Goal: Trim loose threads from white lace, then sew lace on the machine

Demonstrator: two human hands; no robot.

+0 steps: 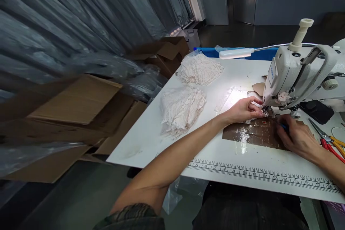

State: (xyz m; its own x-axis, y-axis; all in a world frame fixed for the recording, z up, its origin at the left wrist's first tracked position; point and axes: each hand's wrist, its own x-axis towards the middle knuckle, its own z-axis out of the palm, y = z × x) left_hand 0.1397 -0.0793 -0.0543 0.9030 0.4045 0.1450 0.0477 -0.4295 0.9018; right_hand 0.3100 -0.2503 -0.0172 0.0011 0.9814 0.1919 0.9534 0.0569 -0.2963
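Note:
My left hand (247,109) is at the needle area of a white sewing machine (280,66), thumb and fingers pinched on the edge of a white lace fabric piece (235,97). That lace lies on the table to the left of the presser foot (267,111), brightly lit by the lamp. My right hand (295,133) is curled just right of the foot, closed around a slim blue tool (283,126) that is mostly hidden by the fingers. Beneath both hands lies a shiny brown plate (252,134) on the tabletop.
Two piles of white lace, a far one (199,69) and a near one (183,109), sit on the white table (151,147). Red- and yellow-handled pliers (327,139) and a black object (316,111) lie at right. A printed ruler (242,171) runs along the front edge. Cardboard boxes (78,97) stand left.

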